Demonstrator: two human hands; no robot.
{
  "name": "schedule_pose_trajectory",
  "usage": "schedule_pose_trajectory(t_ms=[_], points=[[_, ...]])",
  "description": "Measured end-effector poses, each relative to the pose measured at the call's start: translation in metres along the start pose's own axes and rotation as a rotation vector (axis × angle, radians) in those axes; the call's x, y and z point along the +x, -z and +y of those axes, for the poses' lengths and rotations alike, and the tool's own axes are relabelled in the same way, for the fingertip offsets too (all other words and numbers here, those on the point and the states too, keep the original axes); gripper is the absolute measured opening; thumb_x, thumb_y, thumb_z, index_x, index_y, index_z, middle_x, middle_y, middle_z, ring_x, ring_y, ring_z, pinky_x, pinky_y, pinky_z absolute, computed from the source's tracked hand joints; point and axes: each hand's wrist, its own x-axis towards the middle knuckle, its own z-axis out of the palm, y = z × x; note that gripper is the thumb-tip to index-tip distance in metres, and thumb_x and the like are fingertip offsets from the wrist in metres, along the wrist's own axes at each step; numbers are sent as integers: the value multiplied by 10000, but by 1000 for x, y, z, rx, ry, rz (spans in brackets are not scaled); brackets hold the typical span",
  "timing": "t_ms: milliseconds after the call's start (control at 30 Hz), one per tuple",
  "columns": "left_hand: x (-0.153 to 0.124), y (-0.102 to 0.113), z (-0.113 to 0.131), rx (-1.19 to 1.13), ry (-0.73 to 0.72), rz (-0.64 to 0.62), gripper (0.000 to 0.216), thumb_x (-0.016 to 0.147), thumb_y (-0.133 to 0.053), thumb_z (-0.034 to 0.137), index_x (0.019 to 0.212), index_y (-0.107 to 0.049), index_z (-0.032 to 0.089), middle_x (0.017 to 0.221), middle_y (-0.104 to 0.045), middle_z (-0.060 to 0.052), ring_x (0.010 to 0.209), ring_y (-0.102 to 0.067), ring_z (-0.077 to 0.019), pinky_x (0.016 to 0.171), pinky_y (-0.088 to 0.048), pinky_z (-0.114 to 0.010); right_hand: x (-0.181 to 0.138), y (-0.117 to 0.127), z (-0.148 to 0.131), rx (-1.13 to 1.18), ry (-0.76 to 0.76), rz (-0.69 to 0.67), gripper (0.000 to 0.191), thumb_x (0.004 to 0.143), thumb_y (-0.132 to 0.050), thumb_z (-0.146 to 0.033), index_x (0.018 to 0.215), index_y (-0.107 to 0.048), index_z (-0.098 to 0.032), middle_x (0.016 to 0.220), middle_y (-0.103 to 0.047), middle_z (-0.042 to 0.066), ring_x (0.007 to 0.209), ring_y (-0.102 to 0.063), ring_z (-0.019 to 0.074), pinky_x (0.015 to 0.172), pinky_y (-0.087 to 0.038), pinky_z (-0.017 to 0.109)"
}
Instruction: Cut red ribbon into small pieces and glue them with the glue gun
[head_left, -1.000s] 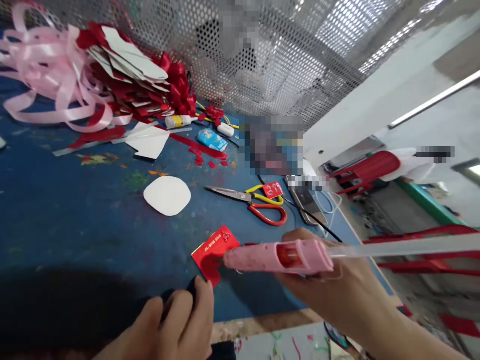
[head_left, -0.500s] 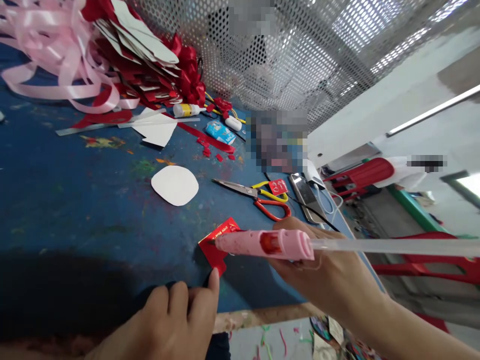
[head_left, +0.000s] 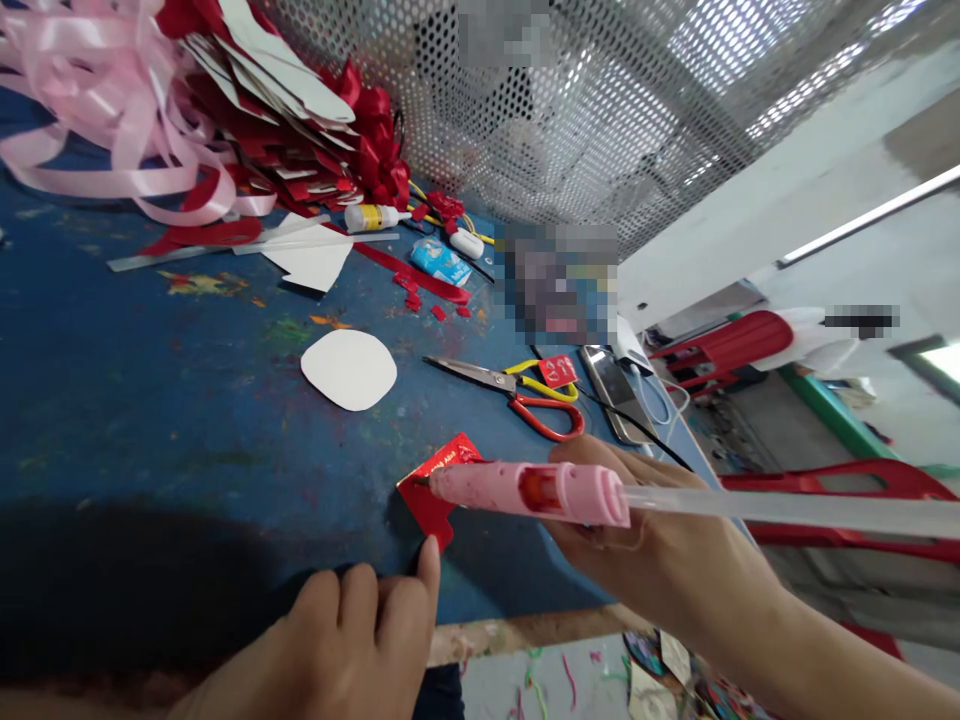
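My right hand [head_left: 652, 545] is closed around a pink hot glue gun [head_left: 495, 490], with a long translucent glue stick [head_left: 772, 505] running out of its back to the right. The gun's nozzle is over a small red paper piece [head_left: 429, 508] with gold print; whether it touches cannot be made out. One fingertip of my left hand [head_left: 345, 640] holds down the paper's lower corner, the other fingers curled. Beyond the paper lie a white rounded paper cutout [head_left: 349, 370] and scissors [head_left: 480, 374] with yellow and red handles.
Pink ribbon [head_left: 135, 110] and a stack of red and white cutouts [head_left: 277, 110] fill the back left. A glue bottle [head_left: 371, 218], a blue packet [head_left: 441, 262] and red scraps lie behind. A phone [head_left: 611, 390] and cables are at the right edge, before a perforated metal panel [head_left: 570, 120].
Both hands, the glue gun and the red paper stay almost in place. The view has shifted very slightly.
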Motion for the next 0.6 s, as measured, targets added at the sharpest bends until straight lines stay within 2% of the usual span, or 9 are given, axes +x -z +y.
schedule_pose_trajectory(t_ms=[133,400,600], points=[[2,0,-2,-4,-4,20,481,805,-565,465,1104,-601,90,565,-487,62,397,-432,-73,328,-244,-242,-2,0,1,-18,-1,6,342,833,-293,-103,560,-474,-201,537,-496,-15,435,-447,108,424,-339,249],[0,1,2,-5,26,1,503,812,-577,399,1179,-545,57,594,-491,48,429,-440,-84,352,-263,-249,-4,1,2,19,12,-12,291,801,-309,-74,585,-456,-201,538,-501,-18,434,-494,113,411,-353,248],[0,0,2,-2,26,0,508,812,-569,414,1182,-548,65,584,-480,51,426,-436,-84,352,-264,-249,-5,3,0,38,14,-15,274,787,-315,-50,597,-447,-197,537,-501,-19,433,-500,110,410,-358,240]])
